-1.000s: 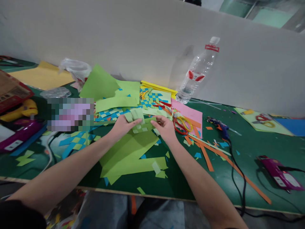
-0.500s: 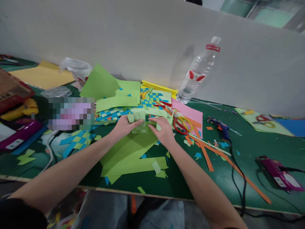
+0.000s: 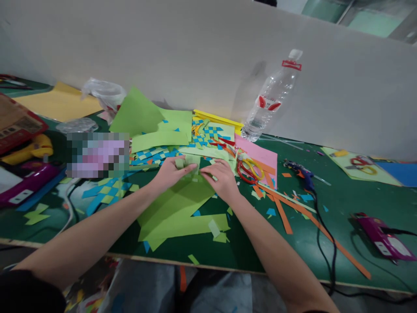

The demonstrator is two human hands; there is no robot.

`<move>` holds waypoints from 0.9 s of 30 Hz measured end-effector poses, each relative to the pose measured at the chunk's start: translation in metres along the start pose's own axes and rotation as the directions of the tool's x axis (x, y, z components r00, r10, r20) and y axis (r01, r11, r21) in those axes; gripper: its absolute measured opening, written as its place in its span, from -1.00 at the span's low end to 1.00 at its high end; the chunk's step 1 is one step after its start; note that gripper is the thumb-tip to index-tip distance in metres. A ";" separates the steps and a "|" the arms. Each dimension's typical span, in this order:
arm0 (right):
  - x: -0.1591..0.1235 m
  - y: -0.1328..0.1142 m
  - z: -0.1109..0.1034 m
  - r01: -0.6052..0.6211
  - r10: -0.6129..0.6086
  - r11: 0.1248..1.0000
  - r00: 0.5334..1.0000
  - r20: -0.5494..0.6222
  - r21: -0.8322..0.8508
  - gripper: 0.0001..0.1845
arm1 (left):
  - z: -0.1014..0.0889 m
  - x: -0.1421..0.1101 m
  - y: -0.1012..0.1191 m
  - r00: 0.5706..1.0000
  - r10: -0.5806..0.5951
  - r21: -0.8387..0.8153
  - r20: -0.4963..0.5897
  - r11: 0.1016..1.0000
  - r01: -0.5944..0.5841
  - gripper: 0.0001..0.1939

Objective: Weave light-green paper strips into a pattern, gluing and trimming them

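My left hand (image 3: 171,173) is closed on a small woven piece of pale green paper (image 3: 192,161), its thumb lying across the front. At the right edge of that piece is my right hand (image 3: 222,177), its thumb and fingertips drawn together. Whatever those fingertips pinch is too small to make out. Beneath both hands lies a larger green paper sheet (image 3: 182,202) on the dark green table. Behind the woven piece are blue-and-green checkered woven paper strips (image 3: 208,137).
Red and yellow-handled scissors (image 3: 249,170) lie right of my hands on pink paper (image 3: 260,154). Further right are a blue glue gun (image 3: 302,176) with a black cord and a purple power strip (image 3: 379,237). A plastic bottle (image 3: 272,98) stands by the wall. Orange strips (image 3: 282,213) and scraps are scattered around.
The woven piece has tilted lower in my left hand. My right hand has moved slightly left, and its thumb and fingers have come together at the piece's edge.
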State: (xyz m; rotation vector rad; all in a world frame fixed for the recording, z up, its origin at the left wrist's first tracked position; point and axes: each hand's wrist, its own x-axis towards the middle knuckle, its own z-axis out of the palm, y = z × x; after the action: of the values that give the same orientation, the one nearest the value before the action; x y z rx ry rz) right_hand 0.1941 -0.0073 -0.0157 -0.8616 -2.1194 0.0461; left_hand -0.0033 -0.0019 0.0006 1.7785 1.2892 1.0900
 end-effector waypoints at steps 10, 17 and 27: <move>-0.001 0.001 0.001 -0.001 0.001 1.000 0.999 0.051 0.005 -0.82 | 0.001 0.001 -0.002 0.998 0.066 -0.015 -0.004 0.998 -0.066 -0.66; -0.001 0.001 0.001 0.011 -0.011 1.000 0.999 0.048 0.006 -0.83 | 0.000 0.001 -0.007 0.998 0.063 0.029 0.018 0.998 -0.064 -0.68; -0.001 0.000 0.002 -0.125 0.119 0.989 0.990 0.072 0.081 -0.81 | 0.001 0.001 -0.009 0.998 0.062 -0.018 0.011 0.998 -0.061 -0.72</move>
State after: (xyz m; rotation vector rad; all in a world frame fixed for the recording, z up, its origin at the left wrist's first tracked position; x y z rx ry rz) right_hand 0.1933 -0.0078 -0.0178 -0.9493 -2.1081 0.2305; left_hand -0.0058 0.0014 -0.0079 1.8199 1.2219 1.1197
